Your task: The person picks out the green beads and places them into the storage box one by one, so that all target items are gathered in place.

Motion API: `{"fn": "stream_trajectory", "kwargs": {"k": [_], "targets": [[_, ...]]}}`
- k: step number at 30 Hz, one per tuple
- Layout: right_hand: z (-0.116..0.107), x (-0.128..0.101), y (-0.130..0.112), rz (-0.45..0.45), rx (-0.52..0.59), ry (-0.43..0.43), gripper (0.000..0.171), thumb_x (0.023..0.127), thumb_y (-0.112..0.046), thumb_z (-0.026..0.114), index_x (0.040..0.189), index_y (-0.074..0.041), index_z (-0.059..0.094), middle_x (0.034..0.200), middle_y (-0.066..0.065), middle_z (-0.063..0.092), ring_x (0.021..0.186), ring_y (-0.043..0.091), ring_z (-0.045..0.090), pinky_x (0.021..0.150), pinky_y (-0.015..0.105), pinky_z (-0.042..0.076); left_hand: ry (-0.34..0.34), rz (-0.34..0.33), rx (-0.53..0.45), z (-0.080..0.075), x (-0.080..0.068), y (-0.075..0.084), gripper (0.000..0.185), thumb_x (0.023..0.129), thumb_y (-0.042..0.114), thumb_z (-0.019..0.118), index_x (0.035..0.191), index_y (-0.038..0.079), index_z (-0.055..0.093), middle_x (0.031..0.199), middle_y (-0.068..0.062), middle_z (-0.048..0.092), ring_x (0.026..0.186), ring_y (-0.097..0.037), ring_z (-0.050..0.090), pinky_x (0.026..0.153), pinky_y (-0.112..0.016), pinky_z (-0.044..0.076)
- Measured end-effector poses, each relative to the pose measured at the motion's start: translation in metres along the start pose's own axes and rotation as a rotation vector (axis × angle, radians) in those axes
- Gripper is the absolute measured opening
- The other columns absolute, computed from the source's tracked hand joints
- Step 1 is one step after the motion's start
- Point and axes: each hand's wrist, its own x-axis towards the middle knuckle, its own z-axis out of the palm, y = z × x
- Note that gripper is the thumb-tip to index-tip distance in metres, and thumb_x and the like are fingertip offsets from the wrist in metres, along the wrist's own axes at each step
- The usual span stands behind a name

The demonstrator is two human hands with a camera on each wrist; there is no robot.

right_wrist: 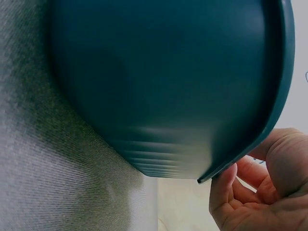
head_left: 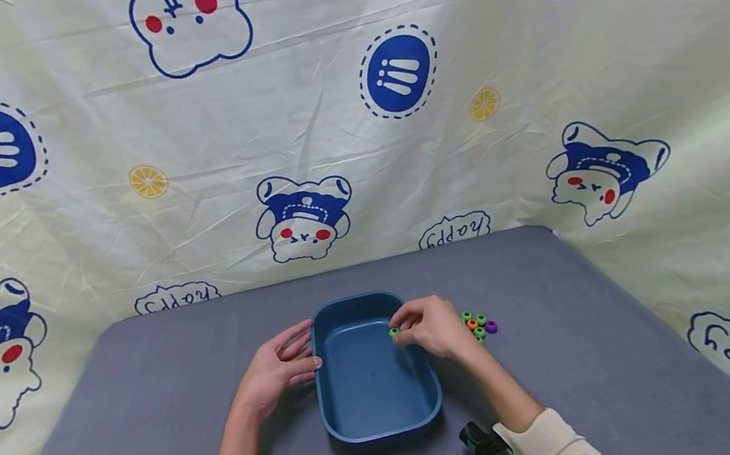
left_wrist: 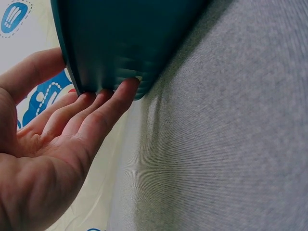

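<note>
A green ring (head_left: 394,331) hangs over the blue tray (head_left: 379,418), near its right wall, pinched in the right hand (head_left: 434,326). The left hand (head_left: 278,369), its grip apart with straight fingers, touches the tray's left wall. More coloured rings (head_left: 479,323) lie on the grey worktop (head_left: 596,350) just right of the tray.

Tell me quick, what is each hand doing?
Left hand: open, straight fingers touching the blue tray.
Right hand: pinching a green ring over the tray.
</note>
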Motion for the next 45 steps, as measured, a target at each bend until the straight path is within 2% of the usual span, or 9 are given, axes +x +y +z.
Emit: {"fn": "stream_trajectory", "kwargs": {"k": [17,24,31,39,45], "targets": [[0.001,-0.001,0.000,-0.005,0.004,-0.005,0.011,0.082,-0.009,0.083,0.091,-0.011,0.078,0.073,0.000,0.065,0.067,0.015,0.058,0.061,0.027,0.050,0.012,-0.014,0.007,0.001,0.000,0.001,0.066,0.093,0.000,0.070,0.153,0.009,0.044,0.156,-0.020,0.044,0.140,-0.040,0.048,0.094,-0.042,0.058],[0.001,0.000,0.001,-0.021,-0.003,-0.016,0.018,0.082,-0.009,0.083,0.099,-0.005,0.078,0.075,0.001,0.066,0.068,0.015,0.059,0.061,0.027,0.050,0.006,-0.013,0.004,0.000,0.000,0.000,0.066,0.093,0.001,0.070,0.153,0.010,0.044,0.156,-0.019,0.044,0.139,-0.039,0.049,0.094,-0.042,0.058],[0.001,0.001,0.001,-0.014,-0.006,-0.021,0.018,0.083,-0.009,0.083,0.100,-0.005,0.078,0.075,0.001,0.065,0.068,0.016,0.058,0.060,0.027,0.049,0.011,-0.016,0.005,0.000,0.000,0.000,0.066,0.093,0.002,0.071,0.153,0.011,0.045,0.156,-0.019,0.045,0.139,-0.039,0.050,0.094,-0.042,0.058],[-0.013,0.001,0.001,0.027,0.063,-0.053,0.023,0.084,-0.012,0.082,0.106,-0.005,0.077,0.082,0.004,0.070,0.074,0.019,0.062,0.065,0.029,0.053,0.014,-0.016,0.004,0.000,0.000,0.000,0.066,0.093,0.000,0.070,0.153,0.010,0.044,0.156,-0.019,0.045,0.139,-0.039,0.049,0.095,-0.043,0.058],[-0.032,0.003,0.009,0.062,0.100,-0.045,0.029,0.086,-0.016,0.080,0.112,-0.005,0.076,0.090,0.008,0.072,0.081,0.028,0.067,0.069,0.039,0.057,0.017,-0.022,-0.006,0.000,0.000,0.000,0.065,0.093,-0.001,0.069,0.153,0.010,0.044,0.156,-0.020,0.044,0.139,-0.040,0.049,0.094,-0.042,0.058]]}}
